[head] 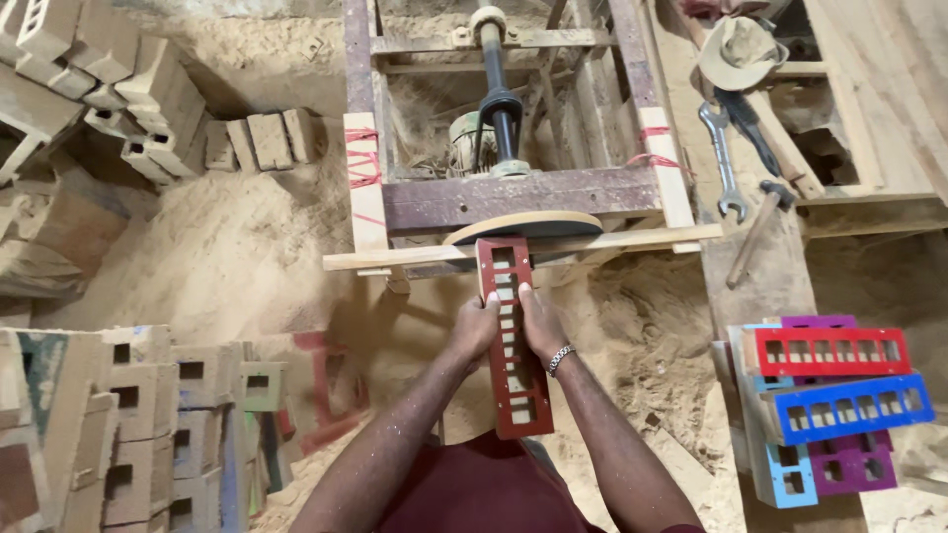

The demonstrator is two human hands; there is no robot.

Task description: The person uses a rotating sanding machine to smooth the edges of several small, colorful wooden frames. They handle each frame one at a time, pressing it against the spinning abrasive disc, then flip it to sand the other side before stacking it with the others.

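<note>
A long red wooden piece [513, 395] with a row of rectangular holes is held lengthwise in front of me. My left hand [476, 329] grips its left edge and my right hand [540, 326] grips its right edge, thumbs on top. Its far end meets a flat round sanding disc [523, 227] at the front of a wooden machine frame [513, 192]. A motor and a dark shaft [499, 99] sit inside the frame. A metal bracelet is on my right wrist.
Painted slotted pieces in red [826, 351], blue [849, 407] and purple lie stacked at the right. Unpainted slotted blocks [148, 424] are piled at the left and upper left. A spanner [724, 158], a hammer [758, 232] and a hat [739, 51] rest on a plank. Sawdust covers the floor.
</note>
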